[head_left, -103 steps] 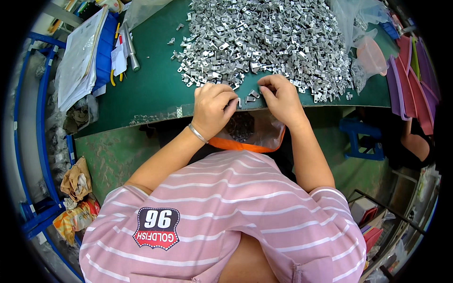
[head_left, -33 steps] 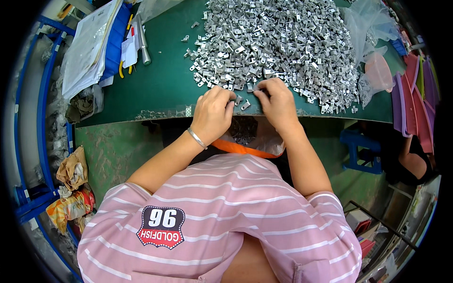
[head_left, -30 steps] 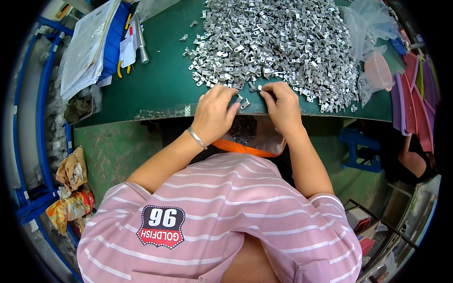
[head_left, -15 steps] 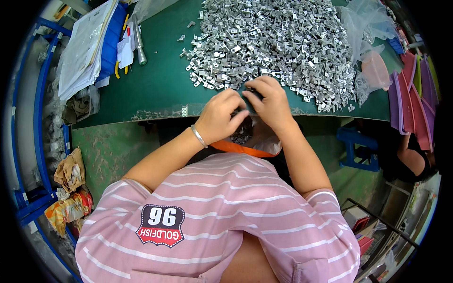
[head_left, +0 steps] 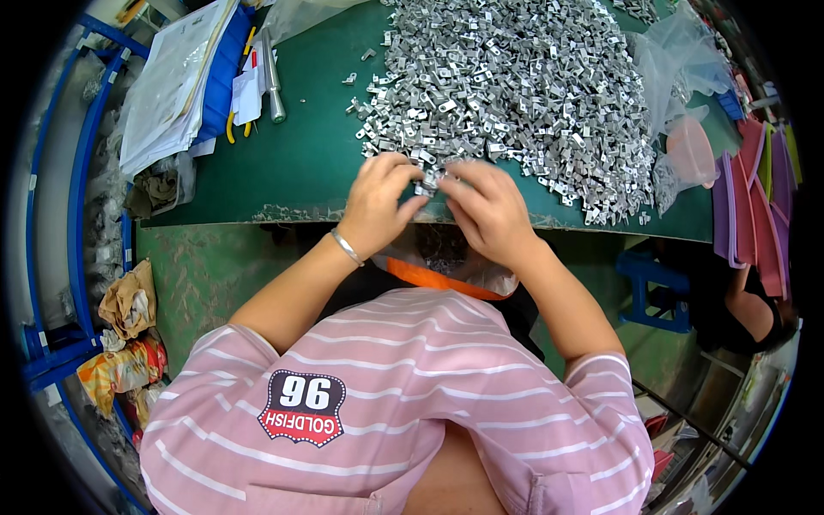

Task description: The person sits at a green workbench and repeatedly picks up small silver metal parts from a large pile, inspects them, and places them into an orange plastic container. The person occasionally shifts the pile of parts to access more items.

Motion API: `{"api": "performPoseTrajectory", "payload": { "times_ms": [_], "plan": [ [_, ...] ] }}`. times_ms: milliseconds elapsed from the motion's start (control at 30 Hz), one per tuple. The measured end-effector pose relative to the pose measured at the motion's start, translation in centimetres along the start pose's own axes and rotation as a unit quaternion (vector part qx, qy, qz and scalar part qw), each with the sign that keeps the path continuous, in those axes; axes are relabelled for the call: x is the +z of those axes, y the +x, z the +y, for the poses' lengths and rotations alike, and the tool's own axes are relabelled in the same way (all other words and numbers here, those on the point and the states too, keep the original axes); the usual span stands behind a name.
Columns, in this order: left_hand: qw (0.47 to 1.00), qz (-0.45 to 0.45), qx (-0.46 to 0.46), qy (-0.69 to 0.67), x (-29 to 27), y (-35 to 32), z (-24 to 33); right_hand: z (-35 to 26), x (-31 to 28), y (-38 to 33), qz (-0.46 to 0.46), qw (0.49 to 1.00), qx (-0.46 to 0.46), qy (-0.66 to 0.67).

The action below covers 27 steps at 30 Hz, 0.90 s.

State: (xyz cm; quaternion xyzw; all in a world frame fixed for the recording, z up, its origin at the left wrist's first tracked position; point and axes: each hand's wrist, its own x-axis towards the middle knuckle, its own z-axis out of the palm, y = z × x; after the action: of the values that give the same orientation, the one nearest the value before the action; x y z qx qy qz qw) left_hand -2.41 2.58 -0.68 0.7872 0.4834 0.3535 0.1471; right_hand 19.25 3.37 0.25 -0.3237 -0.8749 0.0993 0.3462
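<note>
A large heap of small silvery metal brackets (head_left: 506,94) covers the middle of the green table (head_left: 300,163). My hands face each other at the heap's near edge, with a few brackets between their fingertips. My left hand (head_left: 378,202), a silver bangle on its wrist, is curled with thumb and fingers closed around some of these brackets. My right hand (head_left: 489,210) is bent toward the same brackets; its fingertips are smeared by motion, so its grip is unclear. Below the table edge, on my lap, sits an open container with an orange rim (head_left: 442,279) and dark, indistinct contents.
At the left lie papers (head_left: 176,73) on a blue bin, yellow-handled pliers (head_left: 232,124) and a metal rod-like tool (head_left: 273,81). Plastic bags and a pink cup (head_left: 689,148) stand right of the heap. Beyond are a blue stool (head_left: 652,287) and another person's arm (head_left: 751,305).
Both hands have moved from above the container to the heap's near edge, and brackets now show between them. The view has shifted slightly, so the table sits lower and farther right.
</note>
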Motion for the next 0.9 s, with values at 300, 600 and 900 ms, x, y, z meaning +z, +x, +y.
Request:
{"api": "performPoseTrajectory", "payload": {
  "times_ms": [300,600,900],
  "plan": [
    [0.999,-0.008,-0.009,-0.033,-0.2,-0.3,0.7,1.5,0.7,-0.2,0.028,0.999,-0.011,-0.033],
    [0.997,-0.001,0.050,-0.054,1.7,0.1,1.3,1.1,-1.0,-2.9,0.155,0.978,0.139,-0.026],
    [0.999,-0.008,0.045,-0.004,1.7,-0.2,2.0,0.3,1.2,-1.7,0.091,0.987,0.103,-0.078]
  ]
}}
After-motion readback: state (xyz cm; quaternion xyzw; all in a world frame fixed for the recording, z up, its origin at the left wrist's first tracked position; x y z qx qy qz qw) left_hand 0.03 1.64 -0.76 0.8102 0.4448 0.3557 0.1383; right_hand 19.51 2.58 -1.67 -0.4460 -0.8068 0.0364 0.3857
